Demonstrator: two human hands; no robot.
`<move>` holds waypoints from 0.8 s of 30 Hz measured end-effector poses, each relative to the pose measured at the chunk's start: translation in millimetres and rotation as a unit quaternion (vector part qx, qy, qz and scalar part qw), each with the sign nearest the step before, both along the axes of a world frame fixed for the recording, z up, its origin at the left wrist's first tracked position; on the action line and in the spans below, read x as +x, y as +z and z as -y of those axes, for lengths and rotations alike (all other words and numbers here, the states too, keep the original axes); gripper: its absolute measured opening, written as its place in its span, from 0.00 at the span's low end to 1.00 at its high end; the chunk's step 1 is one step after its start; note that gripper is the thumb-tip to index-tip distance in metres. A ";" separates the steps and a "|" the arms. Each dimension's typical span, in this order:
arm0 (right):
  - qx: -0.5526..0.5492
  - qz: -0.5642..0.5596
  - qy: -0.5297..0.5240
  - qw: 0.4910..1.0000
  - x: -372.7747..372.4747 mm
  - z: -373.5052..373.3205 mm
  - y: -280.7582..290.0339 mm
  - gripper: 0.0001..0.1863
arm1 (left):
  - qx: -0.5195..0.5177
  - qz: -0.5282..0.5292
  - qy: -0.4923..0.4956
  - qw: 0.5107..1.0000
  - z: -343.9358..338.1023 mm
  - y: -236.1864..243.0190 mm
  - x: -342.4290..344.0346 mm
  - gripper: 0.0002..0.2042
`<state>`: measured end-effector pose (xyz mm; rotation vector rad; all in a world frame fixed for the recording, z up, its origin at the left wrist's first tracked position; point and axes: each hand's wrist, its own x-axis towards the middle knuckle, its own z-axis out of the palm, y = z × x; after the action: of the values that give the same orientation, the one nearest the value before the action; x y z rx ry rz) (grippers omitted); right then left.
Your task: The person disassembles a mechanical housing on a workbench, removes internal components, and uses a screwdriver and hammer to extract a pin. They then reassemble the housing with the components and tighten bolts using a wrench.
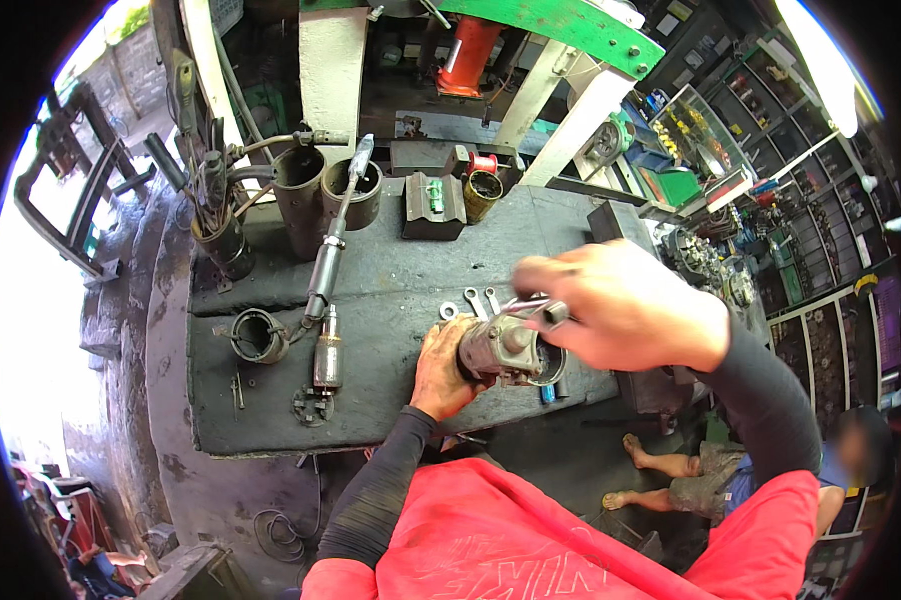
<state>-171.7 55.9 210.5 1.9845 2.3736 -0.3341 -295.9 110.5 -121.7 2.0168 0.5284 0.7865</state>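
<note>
My left hand (441, 370) is wrapped round a grey cast-metal starter motor housing (512, 350), steadying it over the bench's near edge. Above its right end, my right hand (621, 305) is closed on a metal wrench with a round, socket-like end (554, 314); the fingers hide most of its handle. Just beyond the housing lie two ring-ended wrenches (474, 300) and a metal ring (449, 311). Further left on the bench are an armature (328, 365), a hollow cylindrical casing (258, 336) and a round brush plate (313, 405). A small blue object (548, 394) shows beneath the housing.
The dark workbench (391, 270) carries metal cans, one (299, 200) beside a long tool (336, 240), plus a V-shaped block (434, 208). A pot of tools (221, 245) stands at left. Behind rises a green-and-white press frame (331, 80). Another person (711, 480) sits low at right.
</note>
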 end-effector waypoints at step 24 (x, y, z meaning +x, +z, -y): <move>-0.076 -0.151 -0.425 0.889 -35.7 69.2 -41.1 0.12 | 0.020 0.050 0.056 0.997 15.7 0.6 0.3 0.48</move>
<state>-207.4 -13.3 169.4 2.9343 1.3463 -0.8579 -295.6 94.8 -121.1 1.9865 0.5757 0.9681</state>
